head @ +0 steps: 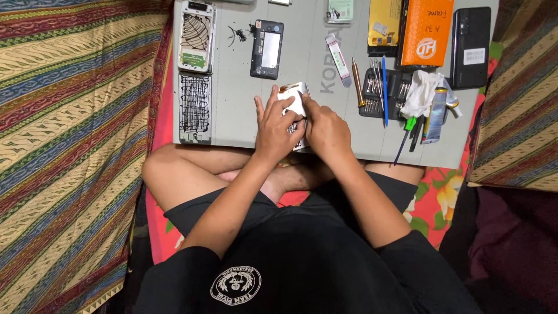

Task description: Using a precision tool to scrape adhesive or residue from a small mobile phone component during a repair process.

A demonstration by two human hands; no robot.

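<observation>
Striped patterned cloth covers the floor on both sides; a grey mat lies across the seated person's crossed legs and serves as bench.

Item in hand: a white phone, opened, at the mat's near edge, centre. Left hand lies over its left side, fingers spread flat on it. Right hand closes on its right edge, thumb pressing the top face (grip underneath hidden).

Just right of the hands: a black bit tray, with a blue-handled tool and a brown-handled driver laid on it. Beside it, a white rag and a green-tipped tool.

Far edge, right: an orange box, a yellow box, a black phone.

Far edge, centre: a black frame, small loose parts near it.

Left side: a white frame, and below it a panel with dark glue lines.
</observation>
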